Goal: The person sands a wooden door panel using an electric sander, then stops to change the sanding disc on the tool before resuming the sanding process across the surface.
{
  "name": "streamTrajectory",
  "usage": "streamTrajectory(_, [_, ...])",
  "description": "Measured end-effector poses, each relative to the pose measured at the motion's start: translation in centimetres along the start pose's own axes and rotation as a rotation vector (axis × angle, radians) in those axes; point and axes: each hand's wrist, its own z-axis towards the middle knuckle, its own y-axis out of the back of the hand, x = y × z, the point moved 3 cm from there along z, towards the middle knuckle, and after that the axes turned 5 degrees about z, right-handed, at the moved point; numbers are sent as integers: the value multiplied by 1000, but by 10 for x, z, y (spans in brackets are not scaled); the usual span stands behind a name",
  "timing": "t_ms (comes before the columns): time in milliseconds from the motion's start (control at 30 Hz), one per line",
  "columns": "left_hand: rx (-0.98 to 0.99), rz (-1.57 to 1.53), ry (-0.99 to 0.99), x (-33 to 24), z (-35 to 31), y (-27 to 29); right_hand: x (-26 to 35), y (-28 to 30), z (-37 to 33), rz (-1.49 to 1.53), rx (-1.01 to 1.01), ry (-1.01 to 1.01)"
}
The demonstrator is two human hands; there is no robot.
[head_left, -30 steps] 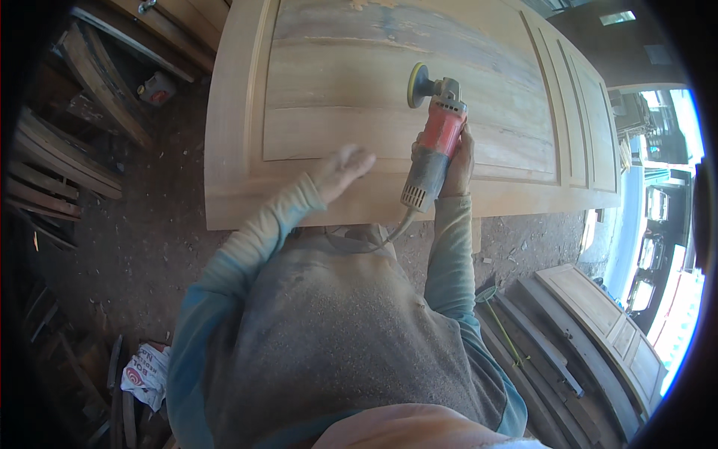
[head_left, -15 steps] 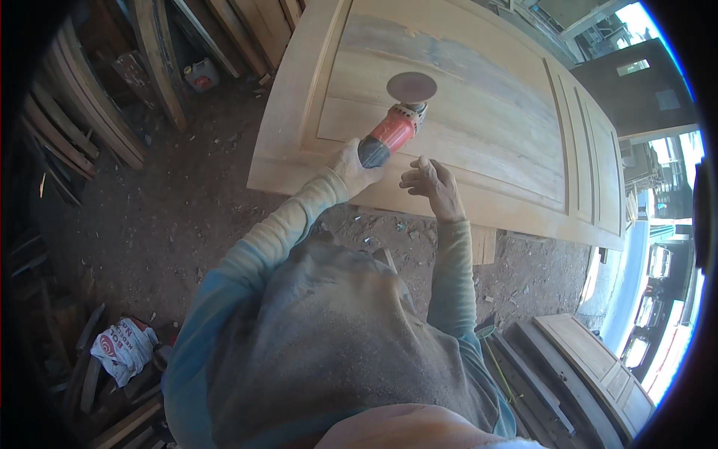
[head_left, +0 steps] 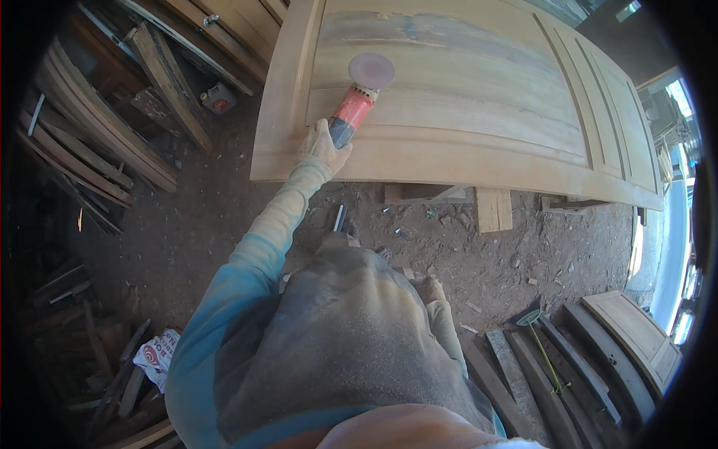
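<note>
My left hand is wrapped round the dark rear end of a red angle grinder. A round, purplish sanding disc is fitted at its far end. The disc is over the left part of a large panelled wooden door, which lies flat in front of me. Whether the disc touches the wood I cannot tell. My right hand hangs low beside my dusty apron, away from the door. Its fingers are too small and foreshortened to make out.
Planks lean at the left, with a pale plastic jug by them. A white printed sack lies on scrap wood at lower left. A wooden block is under the door's near edge. Boards and a smaller panelled door lie at lower right.
My left hand has carried the grinder leftward and slightly farther away. My right hand has dropped from the door's near edge to beside my apron. The view has shifted too.
</note>
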Motion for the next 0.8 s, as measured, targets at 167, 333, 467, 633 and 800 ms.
streamTrajectory(167, [28, 92, 18, 0, 3, -2, -128, -74, -22, 850, 24, -606])
streamTrajectory(333, [69, 13, 39, 5, 3, -6, -103, -38, -63, 906, -115, -615])
streamTrajectory(467, [66, -75, -8, 17, 2, -9, -102, -49, -56, 870, -87, -609])
streamTrajectory(633, [10, -417, -109, 35, -7, -2, -36, -65, -35, 482, 127, -466])
streamTrajectory(800, [-201, -513, -155, 110, -32, 63, 14, -90, 17, 221, 76, -208])
